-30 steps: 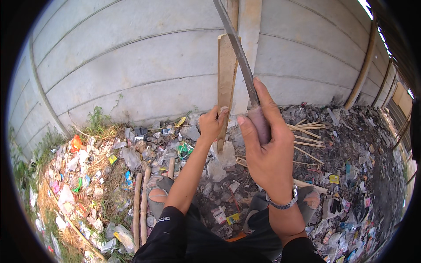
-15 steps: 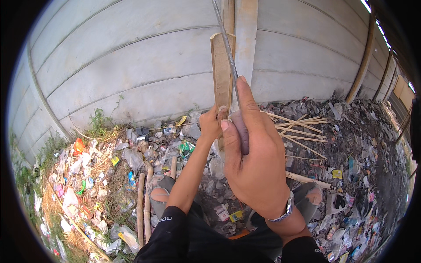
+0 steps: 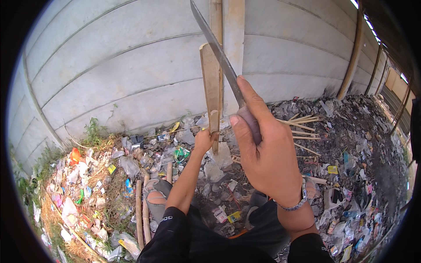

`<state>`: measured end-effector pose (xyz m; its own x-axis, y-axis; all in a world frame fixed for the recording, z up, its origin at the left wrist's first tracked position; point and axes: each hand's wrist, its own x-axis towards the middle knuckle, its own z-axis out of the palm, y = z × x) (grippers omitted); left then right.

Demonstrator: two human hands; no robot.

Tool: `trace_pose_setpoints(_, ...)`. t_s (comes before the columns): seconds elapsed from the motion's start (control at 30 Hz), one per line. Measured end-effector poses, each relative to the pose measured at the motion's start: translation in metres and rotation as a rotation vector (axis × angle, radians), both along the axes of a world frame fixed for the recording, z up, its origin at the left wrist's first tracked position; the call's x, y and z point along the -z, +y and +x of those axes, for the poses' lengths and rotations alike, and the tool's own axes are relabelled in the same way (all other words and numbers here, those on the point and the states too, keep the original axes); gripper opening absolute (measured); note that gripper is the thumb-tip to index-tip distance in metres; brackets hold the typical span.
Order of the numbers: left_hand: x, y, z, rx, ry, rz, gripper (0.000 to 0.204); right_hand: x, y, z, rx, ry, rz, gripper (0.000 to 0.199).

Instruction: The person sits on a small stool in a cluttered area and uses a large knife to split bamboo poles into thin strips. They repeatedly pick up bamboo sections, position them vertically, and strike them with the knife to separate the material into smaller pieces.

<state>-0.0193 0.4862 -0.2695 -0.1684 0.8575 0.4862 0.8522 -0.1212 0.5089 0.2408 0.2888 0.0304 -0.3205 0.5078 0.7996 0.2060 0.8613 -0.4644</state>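
Note:
A split bamboo piece [image 3: 211,79] stands upright ahead of me, its hollow inner side facing me. Low on it, my left hand [image 3: 205,140] is closed around the bamboo, with some fingers hidden behind it. In my right hand [image 3: 267,149] is a machete, gripped by its dark rounded handle [image 3: 249,122], the index finger stretched along the base of the blade. The long grey blade [image 3: 219,50] points up and to the left, passing in front of the bamboo's upper right edge in this view. Whether blade and bamboo touch, I cannot tell.
A pale panel wall [image 3: 123,65] rises ahead, with a pole beside a post. Thin bamboo strips [image 3: 302,127] lie at the right. Bamboo poles [image 3: 142,210] lie by my left knee. Scattered litter [image 3: 83,184] covers the ground.
The machete and my right hand have moved right, away from the left hand, and the blade's flat side now shows. The bamboo and left hand sit slightly lower and further left in view.

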Motion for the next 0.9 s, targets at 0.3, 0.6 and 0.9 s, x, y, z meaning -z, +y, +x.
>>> trace_pose_setpoints(0.3, -0.116, -0.004, 0.057, 0.02, -0.027, 0.232, 0.032, -0.053, -0.018, 0.044, 0.178, 0.208, 0.075, 0.047)
trace_pose_setpoints(0.6, 0.015, 0.025, 0.036, -0.042, -0.088, 0.001, 0.052, 0.012, 0.064, 0.032, 0.041, 0.008, -0.304, 0.051)
trace_pose_setpoints(0.9, -0.082, 0.018, 0.053, -0.097, -0.022, 0.373, 0.025, -0.063, 0.043, 0.052, 0.144, 0.094, -0.04, 0.047)
